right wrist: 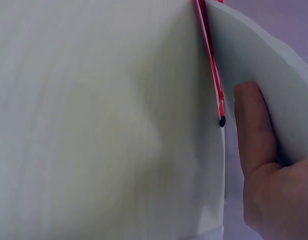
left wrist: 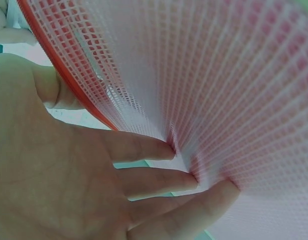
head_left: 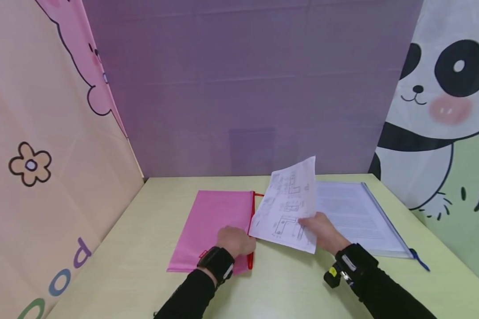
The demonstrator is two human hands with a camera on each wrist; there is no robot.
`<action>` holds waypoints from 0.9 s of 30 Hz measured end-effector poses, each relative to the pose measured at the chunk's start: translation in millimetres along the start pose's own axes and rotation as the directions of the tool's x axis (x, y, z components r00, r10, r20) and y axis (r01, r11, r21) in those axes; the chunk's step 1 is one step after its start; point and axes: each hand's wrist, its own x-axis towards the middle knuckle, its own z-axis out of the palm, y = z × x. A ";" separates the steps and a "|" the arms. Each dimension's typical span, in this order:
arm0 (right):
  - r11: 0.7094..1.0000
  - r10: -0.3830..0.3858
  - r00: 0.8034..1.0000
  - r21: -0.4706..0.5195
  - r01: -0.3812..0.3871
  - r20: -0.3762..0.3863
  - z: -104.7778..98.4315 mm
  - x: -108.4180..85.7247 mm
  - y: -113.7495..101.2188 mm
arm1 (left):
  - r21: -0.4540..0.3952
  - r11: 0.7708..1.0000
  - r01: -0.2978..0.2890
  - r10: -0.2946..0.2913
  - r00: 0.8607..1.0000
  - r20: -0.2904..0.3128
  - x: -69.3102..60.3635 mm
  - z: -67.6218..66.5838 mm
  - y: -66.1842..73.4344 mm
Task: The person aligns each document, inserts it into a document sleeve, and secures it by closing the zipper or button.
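Note:
A pink zip pouch (head_left: 219, 212) lies on the table, its red zipper edge (head_left: 250, 261) facing right. At that edge my left hand (head_left: 234, 240) holds the pouch. In the left wrist view its fingertips press into the pale mesh (left wrist: 219, 100), while the thumb goes behind the red zipper (left wrist: 69, 82). My right hand (head_left: 323, 230) grips printed sheets (head_left: 289, 190) bearing line drawings, tilted up beside the zipper side. The right wrist view shows the sheets' pale back (right wrist: 264, 60) against the fingers and the zipper's dark end (right wrist: 222, 121). The sheets' left corner overlaps the zipper edge.
A clear folder (head_left: 343, 212) with printed pages lies at the right, a blue cord (head_left: 419, 260) at its corner. Behind the pale table (head_left: 155, 221) hangs a purple backdrop (head_left: 243, 88). Patterned cloths (head_left: 64, 133) stand along both sides.

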 end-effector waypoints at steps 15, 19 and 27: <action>0.999 0.043 0.973 0.017 -0.048 0.228 -8.5 -17.2 7.7 | 0.048 0.998 -0.051 0.055 0.996 -0.072 -2.6 2.1 0.4; 0.999 0.038 0.960 0.020 -0.045 0.277 -9.9 -22.6 9.9 | 0.061 0.998 -0.032 0.036 0.997 -0.067 -2.5 2.5 1.4; 0.998 0.042 0.949 0.036 -0.056 0.311 -14.8 -28.4 13.4 | 0.010 1.000 -0.021 0.022 0.998 -0.059 -1.4 3.9 0.9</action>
